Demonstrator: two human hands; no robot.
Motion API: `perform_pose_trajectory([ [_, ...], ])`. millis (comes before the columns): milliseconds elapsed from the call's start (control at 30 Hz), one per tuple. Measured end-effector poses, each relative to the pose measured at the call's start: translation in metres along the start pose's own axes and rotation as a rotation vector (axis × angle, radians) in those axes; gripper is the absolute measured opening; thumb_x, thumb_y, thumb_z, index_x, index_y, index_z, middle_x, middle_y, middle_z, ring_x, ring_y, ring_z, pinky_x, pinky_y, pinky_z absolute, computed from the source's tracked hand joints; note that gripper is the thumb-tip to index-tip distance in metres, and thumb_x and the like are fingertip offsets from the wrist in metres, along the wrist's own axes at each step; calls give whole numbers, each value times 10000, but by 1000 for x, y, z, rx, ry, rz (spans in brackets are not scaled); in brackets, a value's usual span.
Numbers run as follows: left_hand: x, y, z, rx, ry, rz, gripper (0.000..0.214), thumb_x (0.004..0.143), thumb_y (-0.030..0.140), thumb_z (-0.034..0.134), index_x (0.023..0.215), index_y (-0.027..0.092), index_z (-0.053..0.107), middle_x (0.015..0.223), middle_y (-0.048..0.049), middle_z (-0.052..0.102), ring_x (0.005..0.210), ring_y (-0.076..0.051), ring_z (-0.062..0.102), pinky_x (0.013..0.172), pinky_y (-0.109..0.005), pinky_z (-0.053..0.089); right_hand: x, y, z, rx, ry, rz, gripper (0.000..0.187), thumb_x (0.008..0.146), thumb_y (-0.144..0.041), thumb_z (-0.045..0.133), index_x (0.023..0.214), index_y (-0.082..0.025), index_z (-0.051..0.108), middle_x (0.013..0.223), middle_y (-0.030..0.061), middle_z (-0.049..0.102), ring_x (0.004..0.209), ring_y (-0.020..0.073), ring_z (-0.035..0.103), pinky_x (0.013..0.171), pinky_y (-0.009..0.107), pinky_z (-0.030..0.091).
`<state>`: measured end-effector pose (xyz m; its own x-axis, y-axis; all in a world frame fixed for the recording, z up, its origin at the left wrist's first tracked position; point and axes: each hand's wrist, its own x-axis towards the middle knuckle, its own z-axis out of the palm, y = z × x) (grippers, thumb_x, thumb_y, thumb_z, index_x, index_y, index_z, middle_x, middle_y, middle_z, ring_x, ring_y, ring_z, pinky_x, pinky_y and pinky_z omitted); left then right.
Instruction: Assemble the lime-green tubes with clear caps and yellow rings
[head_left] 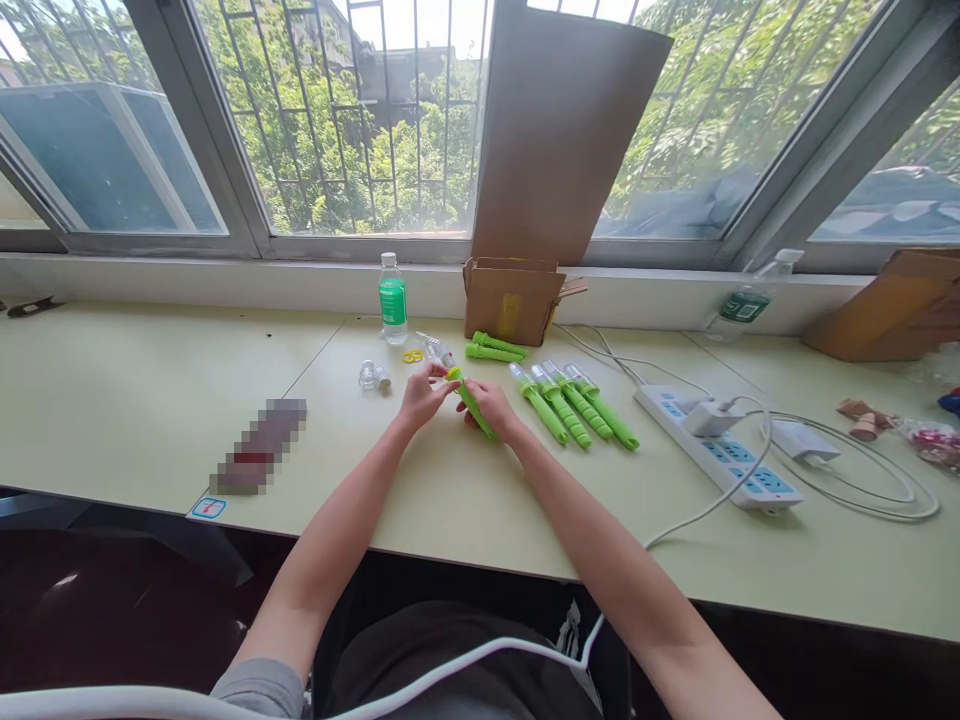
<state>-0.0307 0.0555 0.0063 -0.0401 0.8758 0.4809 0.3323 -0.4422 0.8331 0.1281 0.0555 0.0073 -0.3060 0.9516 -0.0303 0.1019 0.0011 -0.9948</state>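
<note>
Both hands are on one green plastic tube (474, 410), which slants over the table. My left hand (421, 400) pinches its upper end, where a yellow ring (453, 374) shows. My right hand (491, 408) is wrapped round the tube's body. Just beyond the fingers lie clear plastic pieces (435, 348) and loose yellow rings (412, 356). To the right rests a row of several green tubes with clear tops (559, 405). Two green tubes without visible clear tops (495, 347) lie in front of the cardboard box. Clear round parts (367, 376) sit left of my left hand.
A water bottle (392, 300) and an open cardboard box (514, 300) stand by the window. At the right are a power strip (720, 450) with cables, another bottle (750, 298) and a brown box (889, 305). A blurred-out dark object (259, 447) lies at the left.
</note>
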Motion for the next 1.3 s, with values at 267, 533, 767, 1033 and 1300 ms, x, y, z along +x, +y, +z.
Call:
perform_pose_trajectory([
  [267, 1, 1, -6, 98, 95, 48, 375, 653, 447, 736, 878, 200, 565, 938, -53, 648, 900, -199, 622, 801, -362, 498, -2, 9, 9, -356, 163, -237, 415, 854, -533, 424, 628, -198, 515, 479, -20, 494, 426, 108, 425, 452, 233, 314],
  [533, 2, 3, -5, 117, 77, 54, 387, 650, 441, 740, 883, 198, 548, 948, -59, 644, 904, -204, 614, 803, -364, 496, -1, 8, 11, -89, 57, -117, 446, 812, -586, 458, 820, -167, 612, 431, -39, 469, 306, 97, 355, 342, 248, 262],
  [767, 2, 2, -3, 127, 98, 54, 345, 653, 461, 730, 813, 205, 563, 932, -52, 654, 891, -207, 617, 813, -377, 492, -2, 6, 10, -53, 47, -111, 450, 790, -598, 482, 803, -168, 614, 422, -36, 465, 302, 94, 352, 324, 241, 250],
  [1033, 1, 1, 1, 89, 142, 39, 391, 633, 483, 737, 843, 203, 564, 896, -50, 646, 880, -203, 622, 774, -356, 500, 0, 9, 10, -31, 63, -89, 458, 778, -609, 485, 798, -169, 612, 421, -38, 468, 309, 99, 366, 329, 241, 262],
  [1300, 0, 1, 3, 100, 135, 52, 322, 684, 462, 703, 822, 205, 565, 896, -50, 646, 876, -201, 621, 799, -373, 499, -6, 7, 11, -43, 68, -121, 444, 785, -597, 480, 782, -170, 602, 421, -42, 465, 312, 95, 365, 327, 237, 271],
])
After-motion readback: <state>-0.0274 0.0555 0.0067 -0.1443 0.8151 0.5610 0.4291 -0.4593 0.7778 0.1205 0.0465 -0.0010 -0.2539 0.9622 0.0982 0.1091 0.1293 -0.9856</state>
